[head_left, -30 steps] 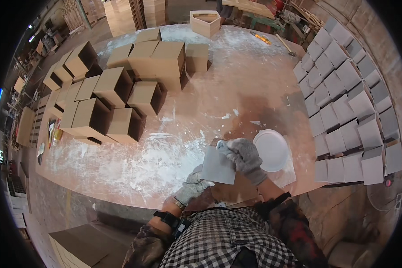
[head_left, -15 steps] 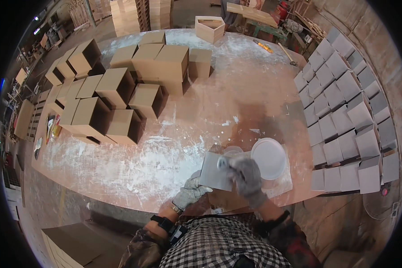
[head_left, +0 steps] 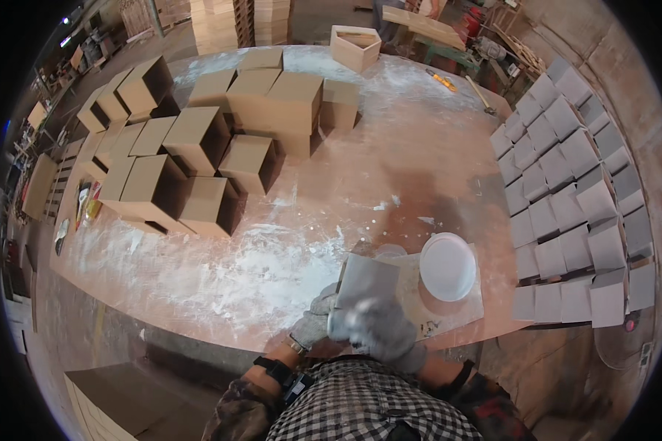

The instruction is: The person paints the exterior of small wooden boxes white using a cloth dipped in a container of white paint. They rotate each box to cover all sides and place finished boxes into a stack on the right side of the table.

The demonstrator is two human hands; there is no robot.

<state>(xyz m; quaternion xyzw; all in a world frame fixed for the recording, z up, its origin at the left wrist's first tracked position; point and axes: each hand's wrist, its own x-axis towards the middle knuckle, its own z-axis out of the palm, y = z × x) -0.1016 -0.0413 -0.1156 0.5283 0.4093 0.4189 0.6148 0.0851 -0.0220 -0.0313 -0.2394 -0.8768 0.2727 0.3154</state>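
- Toward the left edge of the worktop [head_left: 375,158]: stacked brown open-ended boxes [head_left: 151,184], lacking grey faces, apparently left to do.
- At the near edge: the left hand [head_left: 315,322], gloved, grasping the side of a grey-faced box [head_left: 373,278], seemingly in progress.
- Over that box's near end: the right hand [head_left: 384,332], gloved and blurred; its grip cannot be told.
- Right of the hands: a round white dish [head_left: 447,267].
- Along the right edge: stacked grey boxes [head_left: 563,213], presumably done.
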